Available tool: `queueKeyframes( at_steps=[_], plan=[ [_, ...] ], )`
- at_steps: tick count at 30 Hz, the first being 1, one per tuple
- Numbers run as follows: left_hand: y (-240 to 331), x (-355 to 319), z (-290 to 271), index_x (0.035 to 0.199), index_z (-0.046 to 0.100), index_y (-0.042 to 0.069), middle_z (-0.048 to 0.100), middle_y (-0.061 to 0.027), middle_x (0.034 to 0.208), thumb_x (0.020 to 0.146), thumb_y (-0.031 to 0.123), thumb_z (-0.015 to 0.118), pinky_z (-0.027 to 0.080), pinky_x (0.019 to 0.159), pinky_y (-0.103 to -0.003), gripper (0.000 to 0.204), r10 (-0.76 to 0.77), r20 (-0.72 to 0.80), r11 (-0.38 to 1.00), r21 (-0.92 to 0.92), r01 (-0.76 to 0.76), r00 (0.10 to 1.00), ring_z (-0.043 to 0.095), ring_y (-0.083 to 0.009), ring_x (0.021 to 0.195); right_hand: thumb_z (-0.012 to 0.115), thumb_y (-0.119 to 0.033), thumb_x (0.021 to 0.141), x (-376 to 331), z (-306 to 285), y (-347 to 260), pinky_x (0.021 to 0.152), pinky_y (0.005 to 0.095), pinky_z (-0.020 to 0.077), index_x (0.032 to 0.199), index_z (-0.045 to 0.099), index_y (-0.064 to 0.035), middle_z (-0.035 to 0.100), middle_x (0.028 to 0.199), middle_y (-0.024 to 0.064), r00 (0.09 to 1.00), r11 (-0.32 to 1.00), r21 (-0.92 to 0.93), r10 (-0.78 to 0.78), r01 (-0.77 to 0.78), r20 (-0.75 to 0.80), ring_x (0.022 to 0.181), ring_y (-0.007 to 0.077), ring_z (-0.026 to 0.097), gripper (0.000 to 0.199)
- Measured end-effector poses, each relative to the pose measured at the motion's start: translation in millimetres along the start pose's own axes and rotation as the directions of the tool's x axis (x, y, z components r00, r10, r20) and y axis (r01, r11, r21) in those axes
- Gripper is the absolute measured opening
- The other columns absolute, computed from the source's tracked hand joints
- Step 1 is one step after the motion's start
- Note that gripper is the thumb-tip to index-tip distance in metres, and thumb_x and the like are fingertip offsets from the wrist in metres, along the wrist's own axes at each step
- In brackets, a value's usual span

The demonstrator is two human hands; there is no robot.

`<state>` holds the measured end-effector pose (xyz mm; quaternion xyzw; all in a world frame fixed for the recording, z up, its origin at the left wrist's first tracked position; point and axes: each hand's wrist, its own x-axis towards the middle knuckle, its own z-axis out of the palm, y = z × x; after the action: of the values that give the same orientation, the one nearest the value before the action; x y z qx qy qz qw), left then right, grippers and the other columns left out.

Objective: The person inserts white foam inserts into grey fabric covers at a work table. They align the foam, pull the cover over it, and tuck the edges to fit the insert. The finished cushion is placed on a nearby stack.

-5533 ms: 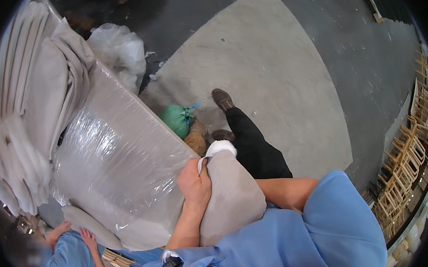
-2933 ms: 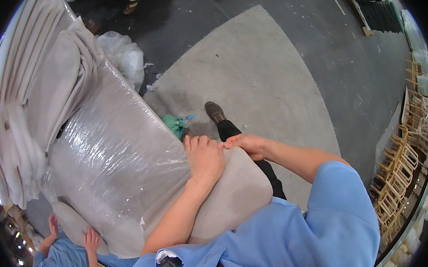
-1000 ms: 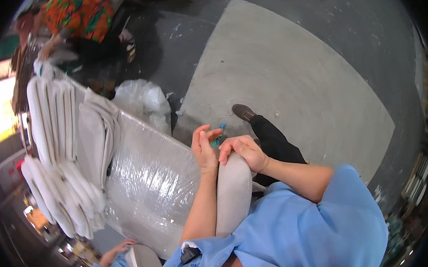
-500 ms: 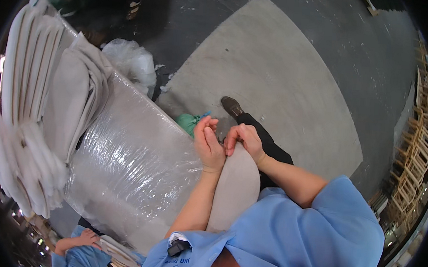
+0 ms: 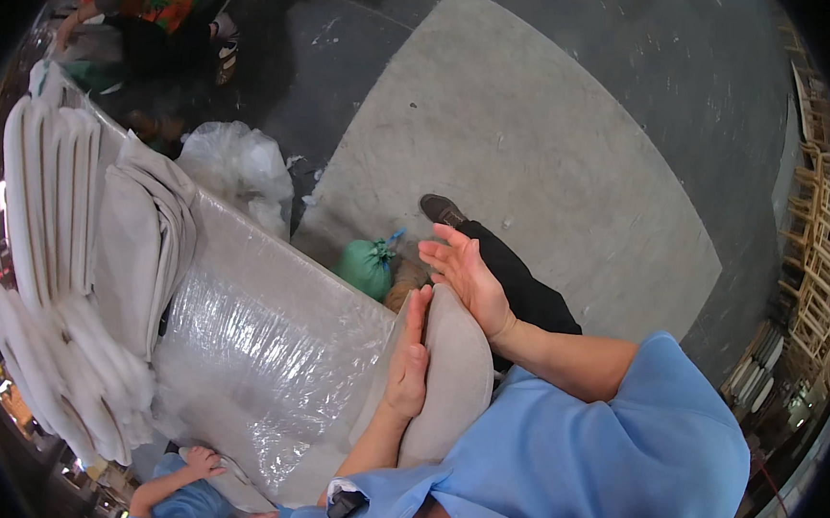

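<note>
A light grey fabric-covered pad with a rounded end (image 5: 452,387) stands in front of my body, at the near edge of a plastic-wrapped table. My left hand (image 5: 409,365) lies flat along the pad's left side, its fingers stretched toward the rounded end. At that end my right hand (image 5: 471,280) is open, fingers apart, with the palm's edge against the fabric. Neither hand grips anything. The lower part of the pad is hidden by my shirt and forearm.
The wrapped table (image 5: 265,345) carries upright grey pads (image 5: 49,195), draped grey fabric (image 5: 138,230) and white padded pieces (image 5: 70,370). A green tied bag (image 5: 364,270) and clear plastic (image 5: 238,170) lie beyond. Another person's hand (image 5: 201,461) touches similar pieces; wooden frames (image 5: 820,249) stand right.
Both hands have loosened from their curled hold at the pad's tip. The left has slid back and flattened along the side; the right has opened. The view has shifted slightly.
</note>
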<state>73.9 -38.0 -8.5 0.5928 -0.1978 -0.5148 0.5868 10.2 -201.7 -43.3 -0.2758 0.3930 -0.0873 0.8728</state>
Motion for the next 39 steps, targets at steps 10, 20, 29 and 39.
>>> queueKeyframes(
  at_steps=[10,20,29,39],
  plan=[
    [-19,4,-6,0.164,0.019,-0.008,0.026,-0.0241,0.171,0.112,0.044,0.034,0.015,0.129,-0.043,0.074,0.016,-0.077,0.999,-0.036,-0.019,0.997,0.023,-0.0345,0.159,0.039,-0.066,0.107,28,-7,26,0.123,0.0448,0.0297,0.17,0.012,-0.0155,0.046,0.155,0.019,0.942,0.933,0.151,0.308,-0.326,0.135,0.148,0.0301,0.038,0.085],
    [-39,-5,-4,0.162,0.026,-0.009,0.04,-0.0258,0.163,0.114,0.025,0.037,0.022,0.127,-0.04,0.06,0.007,-0.225,0.974,-0.218,-0.058,0.974,0.036,-0.0325,0.154,0.043,-0.06,0.109,28,-13,19,0.122,0.0467,0.0323,0.169,0.015,-0.0181,0.042,0.159,0.0207,0.953,0.953,-0.044,0.301,-0.3,0.033,0.149,0.0325,0.036,0.079],
    [-53,-4,-7,0.157,0.038,-0.008,0.051,-0.023,0.156,0.111,0.011,0.039,0.031,0.124,-0.039,0.05,0.05,-0.258,0.996,-0.062,-0.068,0.965,0.048,-0.0296,0.146,0.038,-0.064,0.109,17,-2,31,0.118,0.045,0.0377,0.168,0.02,-0.0171,0.045,0.154,0.0205,0.973,0.96,0.155,0.229,-0.233,0.038,0.145,0.0326,0.04,0.078],
    [-51,0,-12,0.156,0.039,-0.008,0.05,-0.0203,0.156,0.112,0.011,0.04,0.033,0.123,-0.04,0.048,-0.013,-0.247,0.991,-0.132,-0.021,0.969,0.047,-0.0288,0.146,0.041,-0.055,0.111,34,-29,52,0.106,0.0359,0.0494,0.147,0.055,-0.0035,0.066,0.131,0.0139,0.994,0.997,-0.031,0.078,-0.076,0.08,0.11,0.0207,0.068,0.064]
  ],
)
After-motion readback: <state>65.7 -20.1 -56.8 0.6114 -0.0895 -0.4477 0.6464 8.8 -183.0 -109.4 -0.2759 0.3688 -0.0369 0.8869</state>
